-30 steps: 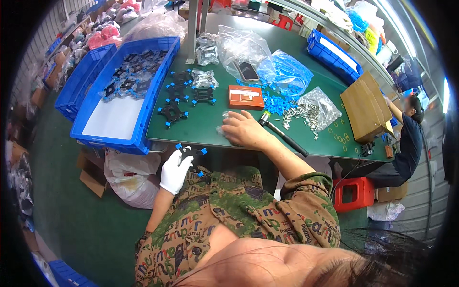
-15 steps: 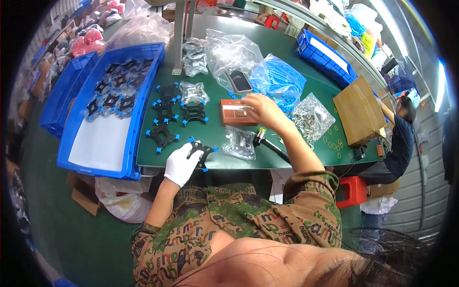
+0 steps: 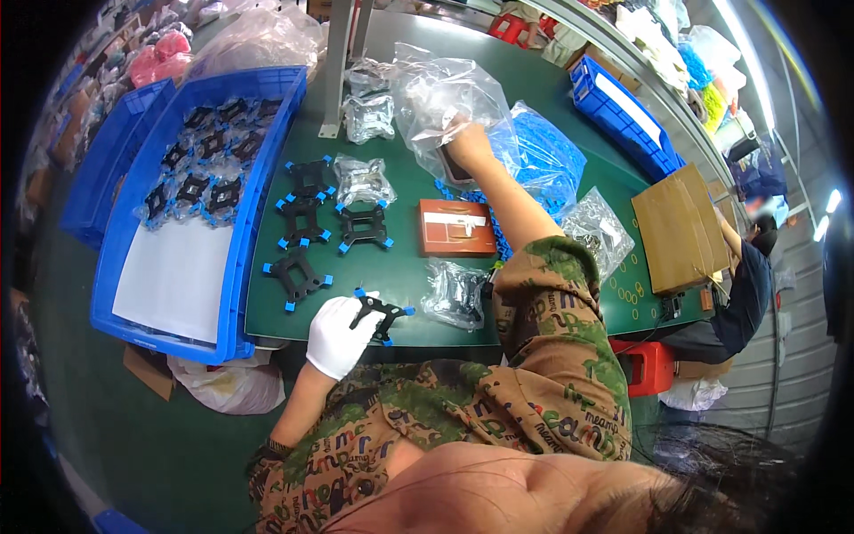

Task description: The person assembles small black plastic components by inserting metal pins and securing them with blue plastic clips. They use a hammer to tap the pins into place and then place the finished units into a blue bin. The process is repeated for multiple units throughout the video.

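My left hand [image 3: 338,338], in a white glove, grips a black X-shaped bracket [image 3: 381,318] with blue-capped ends at the table's near edge. Across the table, my bare right hand [image 3: 468,142] is at the clear plastic bag [image 3: 436,93]; film covers its fingertips, so their grip is hidden. Below that hand, the dark phone [image 3: 454,167] is partly covered. Several similar brackets, one of them a black bracket [image 3: 300,275], lie left of centre. An orange-brown box [image 3: 455,233] sits in the middle, with a bagged part [image 3: 452,294] in front of it.
On the left stands a blue crate [image 3: 233,307] holding several wrapped brackets. A bag of blue pieces [image 3: 547,160], a bag of small metal parts [image 3: 600,231] and a cardboard box [image 3: 680,231] are on the right. A metal post [image 3: 335,80] rises at the back. Another person [image 3: 743,285] sits at the right.
My right hand has moved away from the orange-brown box, farther across the table to the clear bag. That box now shows whole. My left hand still holds the bracket.
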`<act>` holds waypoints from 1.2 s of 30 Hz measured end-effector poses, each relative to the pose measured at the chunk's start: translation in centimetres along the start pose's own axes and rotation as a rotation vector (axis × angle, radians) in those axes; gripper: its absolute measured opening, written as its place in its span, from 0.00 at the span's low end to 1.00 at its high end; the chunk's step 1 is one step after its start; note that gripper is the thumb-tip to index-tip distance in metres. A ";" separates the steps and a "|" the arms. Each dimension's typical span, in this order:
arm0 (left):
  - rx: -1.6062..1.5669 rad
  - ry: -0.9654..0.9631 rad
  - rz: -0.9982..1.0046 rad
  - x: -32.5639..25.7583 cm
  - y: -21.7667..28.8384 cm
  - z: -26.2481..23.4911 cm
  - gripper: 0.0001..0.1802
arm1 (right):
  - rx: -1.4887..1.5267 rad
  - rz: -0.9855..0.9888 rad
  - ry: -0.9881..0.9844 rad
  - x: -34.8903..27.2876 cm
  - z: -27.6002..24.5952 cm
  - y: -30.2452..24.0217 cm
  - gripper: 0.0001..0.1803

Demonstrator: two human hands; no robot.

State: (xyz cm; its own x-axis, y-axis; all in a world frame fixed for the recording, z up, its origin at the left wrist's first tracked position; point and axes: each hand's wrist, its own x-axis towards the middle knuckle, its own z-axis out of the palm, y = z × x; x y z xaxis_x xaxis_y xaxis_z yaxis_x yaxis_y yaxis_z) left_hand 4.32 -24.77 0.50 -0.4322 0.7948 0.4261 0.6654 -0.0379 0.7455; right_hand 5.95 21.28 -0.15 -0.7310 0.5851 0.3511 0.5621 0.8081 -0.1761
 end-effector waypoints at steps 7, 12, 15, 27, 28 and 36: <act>0.047 -0.042 0.082 -0.1 0.3 -0.5 0.08 | 0.343 -0.142 0.066 -8.2 -6.7 -0.9 0.15; -0.171 -0.007 -0.013 -0.7 -1.3 -0.2 0.16 | 1.223 0.166 -0.110 -12.5 -10.6 -9.8 0.16; -0.436 -0.064 -0.235 -2.4 -2.4 -1.0 0.14 | 0.988 -0.281 -0.162 -13.1 -8.5 -16.7 0.14; -0.745 0.430 -0.432 -2.3 -3.9 -10.1 0.15 | 0.344 -1.038 -0.173 -16.1 -6.4 -24.9 0.21; -0.684 0.420 -0.411 -1.3 -4.3 -9.9 0.14 | 0.339 -1.022 -0.151 -16.4 -6.7 -24.7 0.22; 0.121 0.172 -0.373 4.6 -6.7 -8.7 0.18 | 0.429 -0.850 -0.102 -21.0 -8.4 -22.0 0.20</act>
State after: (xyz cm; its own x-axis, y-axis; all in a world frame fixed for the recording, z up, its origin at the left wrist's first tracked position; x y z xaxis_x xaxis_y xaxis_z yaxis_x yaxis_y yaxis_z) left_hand -7.40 -26.08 1.93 -0.7453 0.6276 0.2251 0.5062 0.3129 0.8037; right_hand 12.16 -9.32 4.06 -0.8708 -0.2220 0.4386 -0.3468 0.9097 -0.2282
